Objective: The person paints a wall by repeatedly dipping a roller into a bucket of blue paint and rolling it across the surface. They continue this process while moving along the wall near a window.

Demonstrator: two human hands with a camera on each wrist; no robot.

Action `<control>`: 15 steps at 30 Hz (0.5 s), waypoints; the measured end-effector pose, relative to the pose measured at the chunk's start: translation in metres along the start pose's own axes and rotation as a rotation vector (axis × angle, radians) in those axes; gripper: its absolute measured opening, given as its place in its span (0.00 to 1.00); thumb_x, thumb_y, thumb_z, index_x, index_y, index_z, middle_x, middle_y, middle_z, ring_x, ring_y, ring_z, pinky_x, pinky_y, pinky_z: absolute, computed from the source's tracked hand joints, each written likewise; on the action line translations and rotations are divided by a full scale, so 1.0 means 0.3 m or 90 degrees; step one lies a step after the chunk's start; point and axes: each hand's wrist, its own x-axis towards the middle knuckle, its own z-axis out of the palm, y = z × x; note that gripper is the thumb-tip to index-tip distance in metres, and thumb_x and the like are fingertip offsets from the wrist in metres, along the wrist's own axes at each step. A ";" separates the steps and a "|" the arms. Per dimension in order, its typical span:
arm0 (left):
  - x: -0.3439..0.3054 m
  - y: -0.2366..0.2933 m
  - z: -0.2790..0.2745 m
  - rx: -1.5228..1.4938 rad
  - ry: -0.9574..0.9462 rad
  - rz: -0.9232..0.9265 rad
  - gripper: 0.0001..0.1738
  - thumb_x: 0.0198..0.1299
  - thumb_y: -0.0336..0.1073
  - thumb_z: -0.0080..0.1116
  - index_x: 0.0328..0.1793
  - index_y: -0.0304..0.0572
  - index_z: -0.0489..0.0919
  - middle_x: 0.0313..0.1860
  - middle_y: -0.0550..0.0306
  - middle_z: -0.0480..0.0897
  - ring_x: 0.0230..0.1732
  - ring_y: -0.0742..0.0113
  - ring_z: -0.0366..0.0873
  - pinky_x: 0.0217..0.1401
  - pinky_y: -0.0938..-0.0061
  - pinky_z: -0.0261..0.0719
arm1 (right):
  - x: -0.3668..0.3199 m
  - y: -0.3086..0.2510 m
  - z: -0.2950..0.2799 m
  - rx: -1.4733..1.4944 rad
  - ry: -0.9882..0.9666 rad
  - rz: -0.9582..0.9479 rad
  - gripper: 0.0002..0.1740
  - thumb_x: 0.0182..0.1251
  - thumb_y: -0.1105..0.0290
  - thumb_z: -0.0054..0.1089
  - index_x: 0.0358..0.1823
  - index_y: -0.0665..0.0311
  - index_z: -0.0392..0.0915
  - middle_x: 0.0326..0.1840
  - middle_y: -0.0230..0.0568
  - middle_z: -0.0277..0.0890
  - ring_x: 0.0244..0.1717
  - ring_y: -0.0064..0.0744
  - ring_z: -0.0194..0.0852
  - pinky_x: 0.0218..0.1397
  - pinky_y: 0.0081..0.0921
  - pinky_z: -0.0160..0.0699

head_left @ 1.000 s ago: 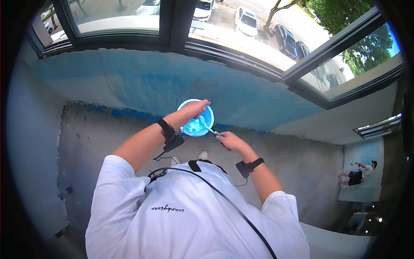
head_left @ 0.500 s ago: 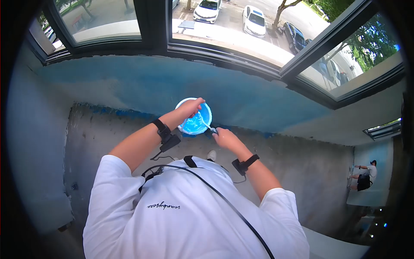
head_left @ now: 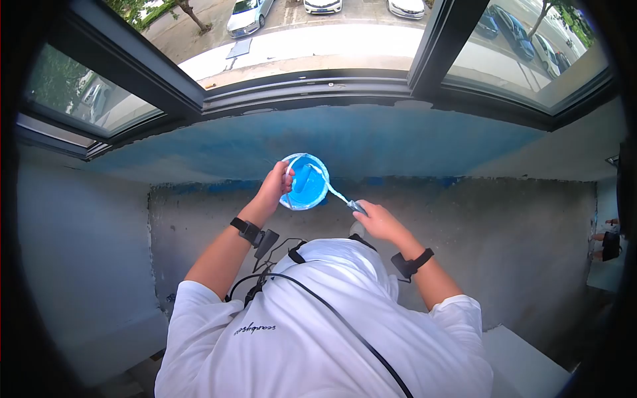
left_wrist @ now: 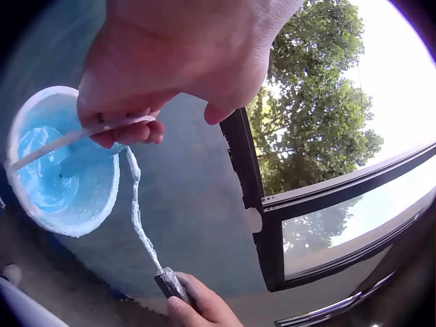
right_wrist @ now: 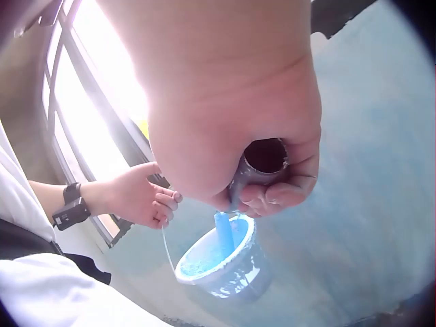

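Observation:
My left hand point(head_left: 271, 187) grips the thin white carrying handle point(left_wrist: 61, 145) of a white bucket point(right_wrist: 240, 276) with bright blue paint inside. The bucket hangs from that hand, close to the blue-tinted wall, its mouth tilted in the right wrist view. My right hand point(head_left: 383, 222) is wrapped around the dark handle point(left_wrist: 170, 283) of a paint roller. A paint-crusted rod point(left_wrist: 139, 225) runs from this handle to the blue roller head point(left_wrist: 88, 160), which is inside the bucket. In the right wrist view, the hollow end of the handle pokes out of my fist.
A low wall point(head_left: 398, 136), patchy with blue paint, runs beneath dark-framed windows point(head_left: 305, 86). Bare grey floor point(head_left: 464, 232) lies below, with blue smears along the wall's foot. A black cable point(head_left: 332, 298) crosses my shirt. Another person point(head_left: 609, 245) is at the far right.
The head view has swung, shifting windows and wall. My left hand has gone from over the bucket's mouth to its left side. My right hand has moved right, showing more of the rod.

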 end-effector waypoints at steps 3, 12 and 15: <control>0.048 -0.049 0.030 -0.055 0.010 -0.006 0.18 0.71 0.51 0.42 0.36 0.48 0.74 0.21 0.69 0.65 0.25 0.75 0.60 0.33 0.78 0.61 | 0.007 0.105 0.012 0.347 -0.163 0.264 0.13 0.76 0.59 0.51 0.47 0.61 0.73 0.23 0.34 0.71 0.18 0.28 0.68 0.22 0.27 0.66; 0.103 -0.119 0.099 -0.083 -0.001 0.033 0.20 0.71 0.55 0.40 0.38 0.49 0.72 0.23 0.67 0.66 0.28 0.72 0.63 0.41 0.75 0.62 | -0.030 0.228 -0.013 0.879 -0.308 0.527 0.16 0.79 0.58 0.47 0.53 0.64 0.75 0.25 0.25 0.63 0.17 0.11 0.51 0.18 0.13 0.48; 0.134 -0.142 0.087 -0.093 -0.013 0.020 0.20 0.70 0.55 0.40 0.38 0.49 0.71 0.24 0.66 0.67 0.29 0.72 0.64 0.42 0.75 0.63 | -0.022 0.248 -0.005 0.931 -0.306 0.526 0.16 0.79 0.59 0.46 0.52 0.64 0.74 0.25 0.25 0.63 0.16 0.11 0.49 0.18 0.14 0.48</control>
